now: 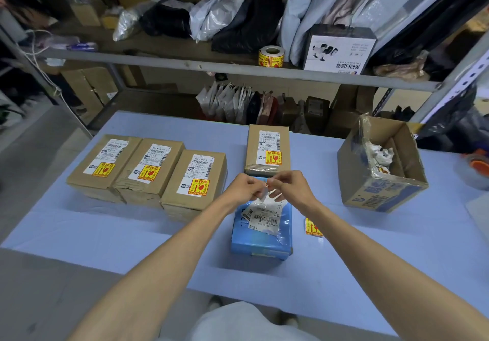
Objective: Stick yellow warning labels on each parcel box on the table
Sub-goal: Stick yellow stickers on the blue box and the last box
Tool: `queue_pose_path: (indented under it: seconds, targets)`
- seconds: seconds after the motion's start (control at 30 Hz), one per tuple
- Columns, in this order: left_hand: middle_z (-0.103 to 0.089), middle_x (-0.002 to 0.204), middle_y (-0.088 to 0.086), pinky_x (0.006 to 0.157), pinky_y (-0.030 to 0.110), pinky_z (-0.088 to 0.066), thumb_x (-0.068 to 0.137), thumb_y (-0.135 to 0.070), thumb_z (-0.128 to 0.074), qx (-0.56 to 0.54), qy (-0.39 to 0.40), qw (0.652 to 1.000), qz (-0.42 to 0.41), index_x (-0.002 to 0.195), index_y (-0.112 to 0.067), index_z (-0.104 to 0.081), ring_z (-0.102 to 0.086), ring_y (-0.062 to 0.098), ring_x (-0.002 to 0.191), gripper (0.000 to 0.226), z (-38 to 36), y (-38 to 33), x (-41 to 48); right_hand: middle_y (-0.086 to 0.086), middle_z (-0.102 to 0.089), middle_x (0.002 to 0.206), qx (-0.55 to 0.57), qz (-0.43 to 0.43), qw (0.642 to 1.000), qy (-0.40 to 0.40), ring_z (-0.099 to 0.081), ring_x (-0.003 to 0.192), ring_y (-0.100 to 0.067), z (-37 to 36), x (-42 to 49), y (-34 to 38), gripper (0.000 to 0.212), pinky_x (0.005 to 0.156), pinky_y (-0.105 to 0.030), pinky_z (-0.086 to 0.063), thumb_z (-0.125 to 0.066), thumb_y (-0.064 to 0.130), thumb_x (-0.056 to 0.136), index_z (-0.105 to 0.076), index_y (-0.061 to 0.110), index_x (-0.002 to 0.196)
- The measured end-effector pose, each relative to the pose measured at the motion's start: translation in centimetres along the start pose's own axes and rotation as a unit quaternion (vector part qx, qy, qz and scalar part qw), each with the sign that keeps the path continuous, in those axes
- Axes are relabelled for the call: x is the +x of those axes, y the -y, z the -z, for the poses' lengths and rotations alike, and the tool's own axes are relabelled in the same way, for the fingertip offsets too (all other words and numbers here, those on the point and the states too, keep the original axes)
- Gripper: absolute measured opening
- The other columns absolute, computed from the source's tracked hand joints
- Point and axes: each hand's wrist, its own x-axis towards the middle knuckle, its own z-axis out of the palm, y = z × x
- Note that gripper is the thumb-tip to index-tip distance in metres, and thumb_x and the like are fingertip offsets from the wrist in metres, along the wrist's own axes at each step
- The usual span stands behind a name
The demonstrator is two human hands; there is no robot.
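Four brown boxes (194,179) wear yellow labels (198,187); your left hand (244,189) and right hand (292,185) pinch a sticker (265,191) over the blue box (262,234); roll (271,56) at 12 o'clock, blue table (132,234).

Both bare forearms reach forward and converge. The left hand (244,188) and right hand (289,185) meet fingertip to fingertip, fingers curled, apparently pinching something small between them.

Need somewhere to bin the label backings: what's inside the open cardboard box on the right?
The open brown cardboard box holds crumpled white paper scraps and loose clear plastic film. Its bottom is hidden beneath them.
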Motion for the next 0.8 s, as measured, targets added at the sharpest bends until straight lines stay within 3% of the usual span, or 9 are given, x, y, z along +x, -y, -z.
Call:
queue_pose_path:
  seconds: [0.17, 0.27, 0.53, 0.63, 0.8]
  targets:
    - [-0.054, 0.067, 0.008, 0.058, 0.014, -0.047, 0.096, -0.011, -0.053, -0.017, 0.006, 1.0, -0.007, 0.091, 0.008, -0.067, -0.049, 0.011, 0.06, 0.024, -0.09, 0.12, 0.03, -0.007, -0.072, 0.072, -0.023, 0.019, 1.0, 0.008, -0.069, 0.063, -0.014, -0.26, -0.24, 0.18, 0.011, 0.058, -0.024, -0.056, -0.065, 0.011, 0.089, -0.072, 0.006, 0.083]
    - [-0.055, 0.069, 0.009, 0.06, 0.015, -0.047, 0.096, -0.016, -0.055, -0.018, 0.005, 1.0, -0.008, 0.094, 0.014, -0.065, -0.049, 0.013, 0.063, 0.032, -0.05, 0.3, 0.09, -0.005, -0.071, 0.07, -0.028, 0.019, 0.999, 0.009, -0.069, 0.061, -0.012, -0.25, -0.13, 0.15, 0.012, 0.06, -0.024, -0.057, -0.062, 0.008, 0.091, -0.072, 0.005, 0.085]
    - [-0.061, 0.075, 0.005, 0.066, 0.017, -0.048, 0.094, -0.012, -0.049, -0.04, -0.028, 0.998, 0.026, 0.077, -0.01, -0.059, -0.055, 0.011, 0.066, 0.02, -0.19, -0.08, 0.3, -0.011, -0.069, 0.072, -0.001, 0.005, 1.0, -0.003, -0.067, 0.062, -0.017, -0.4, -0.03, 0.26, 0.014, 0.058, -0.024, -0.055, -0.056, 0.004, 0.092, -0.067, 0.005, 0.083]
    - [-0.062, 0.074, 0.005, 0.065, 0.017, -0.047, 0.095, -0.016, -0.048, -0.062, -0.022, 0.997, 0.033, 0.078, -0.011, -0.056, -0.057, 0.01, 0.066, 0.019, -0.27, -0.36, 0.25, -0.012, -0.068, 0.07, 0.006, 0.004, 1.0, 0.001, -0.067, 0.062, -0.021, -0.45, 0.0, 0.29, 0.013, 0.058, -0.026, -0.056, -0.054, 0.002, 0.092, -0.066, 0.001, 0.085]
    - [-0.066, 0.071, 0.003, 0.07, 0.019, -0.051, 0.091, -0.028, -0.063, -0.069, -0.013, 0.998, 0.005, 0.084, -0.008, -0.058, -0.063, 0.01, 0.067, 0.022, -0.33, -0.11, 0.29, -0.016, -0.07, 0.076, 0.009, 0.003, 1.0, 0.011, -0.069, 0.066, -0.022, -0.3, -0.01, 0.37, 0.015, 0.057, -0.031, -0.058, -0.057, 0.007, 0.092, -0.066, -0.005, 0.091]
